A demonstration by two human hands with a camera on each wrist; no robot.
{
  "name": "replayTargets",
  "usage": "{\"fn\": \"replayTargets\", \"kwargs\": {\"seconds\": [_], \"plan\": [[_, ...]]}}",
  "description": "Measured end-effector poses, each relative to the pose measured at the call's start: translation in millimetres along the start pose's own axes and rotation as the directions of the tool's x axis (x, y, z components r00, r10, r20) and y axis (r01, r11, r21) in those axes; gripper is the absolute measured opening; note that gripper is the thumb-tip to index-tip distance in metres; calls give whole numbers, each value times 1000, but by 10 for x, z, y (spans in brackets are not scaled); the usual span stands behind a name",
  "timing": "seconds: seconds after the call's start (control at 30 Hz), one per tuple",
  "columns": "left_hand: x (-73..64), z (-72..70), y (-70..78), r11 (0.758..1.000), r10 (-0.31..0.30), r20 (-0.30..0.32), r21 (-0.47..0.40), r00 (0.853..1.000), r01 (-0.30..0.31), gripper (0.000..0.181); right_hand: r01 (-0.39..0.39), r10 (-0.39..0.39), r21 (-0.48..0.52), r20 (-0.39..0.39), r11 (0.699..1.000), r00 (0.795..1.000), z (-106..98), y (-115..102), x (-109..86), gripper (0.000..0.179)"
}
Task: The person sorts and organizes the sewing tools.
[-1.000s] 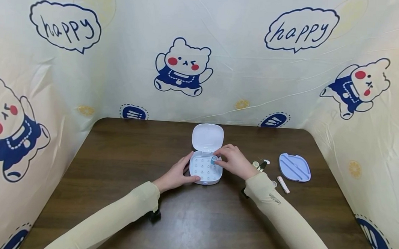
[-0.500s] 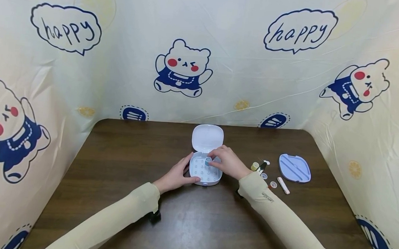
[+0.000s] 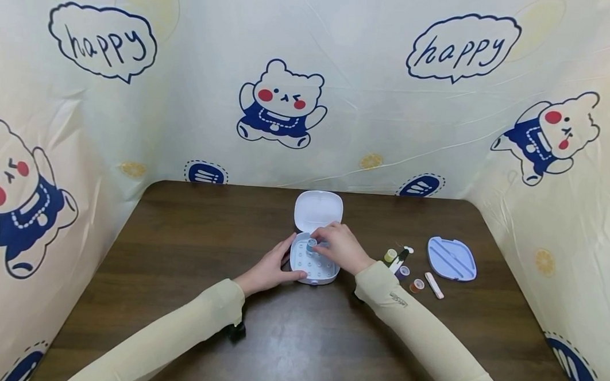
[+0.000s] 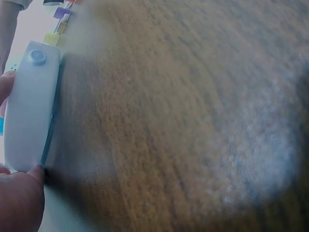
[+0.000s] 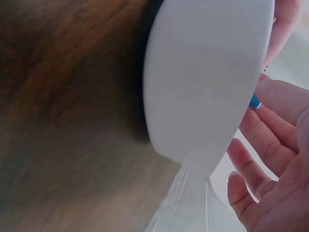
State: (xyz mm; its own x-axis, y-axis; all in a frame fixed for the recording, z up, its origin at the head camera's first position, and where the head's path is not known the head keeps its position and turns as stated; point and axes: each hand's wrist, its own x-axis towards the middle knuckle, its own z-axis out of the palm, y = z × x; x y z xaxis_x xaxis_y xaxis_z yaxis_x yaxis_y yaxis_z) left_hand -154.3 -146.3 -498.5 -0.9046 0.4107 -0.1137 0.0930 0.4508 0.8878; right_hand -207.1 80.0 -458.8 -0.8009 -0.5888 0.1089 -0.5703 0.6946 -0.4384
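An opened white sewing box (image 3: pixel 315 274) stands on the table, its lid (image 3: pixel 318 211) tipped back and rows of small pegs inside. My left hand (image 3: pixel 267 272) holds the box at its left side, thumb at the front corner. Between thumb and fingers of my right hand (image 3: pixel 343 249) is a small blue thread spool (image 3: pixel 311 244), pinched over the left back pegs. In the right wrist view only a bit of the blue spool (image 5: pixel 255 101) shows past the box wall (image 5: pixel 207 87). The box front with its round button (image 4: pixel 38 57) appears in the left wrist view.
Right of the box lie a yellow spool (image 3: pixel 390 255), a purple spool (image 3: pixel 403 271), an orange spool (image 3: pixel 417 285) and a small tool with dark and white parts (image 3: pixel 399 260). Beside them are a whitish stick (image 3: pixel 433 285) and a blue tray (image 3: pixel 451 258). A printed curtain surrounds the table.
My right hand has moved left with the blue spool, from the box's right back pegs to its left back. More spools show beside the sleeve. My left hand stays on the box.
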Motion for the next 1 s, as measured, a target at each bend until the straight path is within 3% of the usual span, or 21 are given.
{"fn": "replayTargets", "kwargs": {"seconds": [0.43, 0.67, 1.0], "plan": [[4, 7, -17, 1000, 27, -7, 8, 1000, -27, 104, 24, -24, -28, 1, 999, 1000, 53, -74, 134, 21], [3, 4, -31, 1000, 19, -4, 19, 1000, -19, 106, 75, -75, -68, -11, 995, 997, 62, -107, 182, 18], [27, 3, -74, 998, 62, -7, 17, 998, -62, 107, 126, -130, -138, -26, 982, 991, 124, -82, 230, 16]]}}
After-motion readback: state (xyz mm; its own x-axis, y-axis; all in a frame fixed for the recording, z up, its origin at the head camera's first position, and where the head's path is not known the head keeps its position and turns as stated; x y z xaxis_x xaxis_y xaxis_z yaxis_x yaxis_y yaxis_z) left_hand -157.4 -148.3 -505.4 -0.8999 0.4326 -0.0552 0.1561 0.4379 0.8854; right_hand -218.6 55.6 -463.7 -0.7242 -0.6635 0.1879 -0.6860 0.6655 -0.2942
